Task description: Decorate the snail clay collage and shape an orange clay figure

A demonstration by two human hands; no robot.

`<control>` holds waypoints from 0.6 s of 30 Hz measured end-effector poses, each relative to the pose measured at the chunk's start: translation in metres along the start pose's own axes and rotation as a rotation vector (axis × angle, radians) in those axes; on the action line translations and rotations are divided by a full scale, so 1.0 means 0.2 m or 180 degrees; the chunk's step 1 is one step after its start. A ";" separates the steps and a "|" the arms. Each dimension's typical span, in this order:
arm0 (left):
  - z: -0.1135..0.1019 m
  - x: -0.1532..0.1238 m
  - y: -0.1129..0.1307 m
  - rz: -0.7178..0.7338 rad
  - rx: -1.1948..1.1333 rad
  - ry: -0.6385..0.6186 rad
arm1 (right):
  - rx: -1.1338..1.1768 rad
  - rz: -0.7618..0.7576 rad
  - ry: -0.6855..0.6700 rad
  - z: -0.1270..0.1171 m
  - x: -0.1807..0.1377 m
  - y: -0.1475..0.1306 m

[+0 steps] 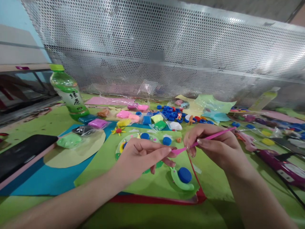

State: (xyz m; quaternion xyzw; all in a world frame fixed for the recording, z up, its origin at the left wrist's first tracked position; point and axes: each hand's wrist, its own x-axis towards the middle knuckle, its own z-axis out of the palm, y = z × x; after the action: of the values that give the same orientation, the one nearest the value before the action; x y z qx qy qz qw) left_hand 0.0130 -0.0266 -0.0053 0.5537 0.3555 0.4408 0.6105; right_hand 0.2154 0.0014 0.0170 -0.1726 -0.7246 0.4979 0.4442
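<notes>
Between my two hands runs a thin pink plastic clay modelling tool [214, 135]. My left hand [140, 156] pinches its flat end with thumb and fingers. Further along the shaft, my right hand [214, 148] grips it, the pointed end sticking out to the right. Whether a bit of clay sits at the left fingertips is too small to tell. Below the hands lies a green paper sheet [100, 171]. On it rests a pale green clay snail body [176, 179] curved around a blue bottle cap [184, 175]. My left hand partly hides a round clay picture [119, 146] behind it.
A green tea bottle [69, 93] stands at the back left, near a black phone [26, 156]. Bagged coloured clay [124, 114] and many blue caps [170, 113] lie along the back. A purple power strip [283, 168] is at the right. A perforated metal panel [143, 47] rises behind.
</notes>
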 end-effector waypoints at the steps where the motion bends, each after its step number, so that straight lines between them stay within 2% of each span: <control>1: 0.00 0.00 0.00 0.0010 -0.0011 -0.0008 | 0.0011 -0.0002 0.0012 0.00 0.00 0.00; 18: -0.01 0.00 -0.01 0.0057 -0.0207 -0.0027 | 0.0124 -0.0065 -0.0008 -0.02 0.00 0.02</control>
State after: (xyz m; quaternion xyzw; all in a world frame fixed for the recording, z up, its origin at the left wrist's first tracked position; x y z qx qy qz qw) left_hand 0.0105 -0.0264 -0.0072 0.5386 0.3334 0.4553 0.6257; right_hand 0.2183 0.0064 0.0148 -0.1558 -0.7171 0.5076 0.4516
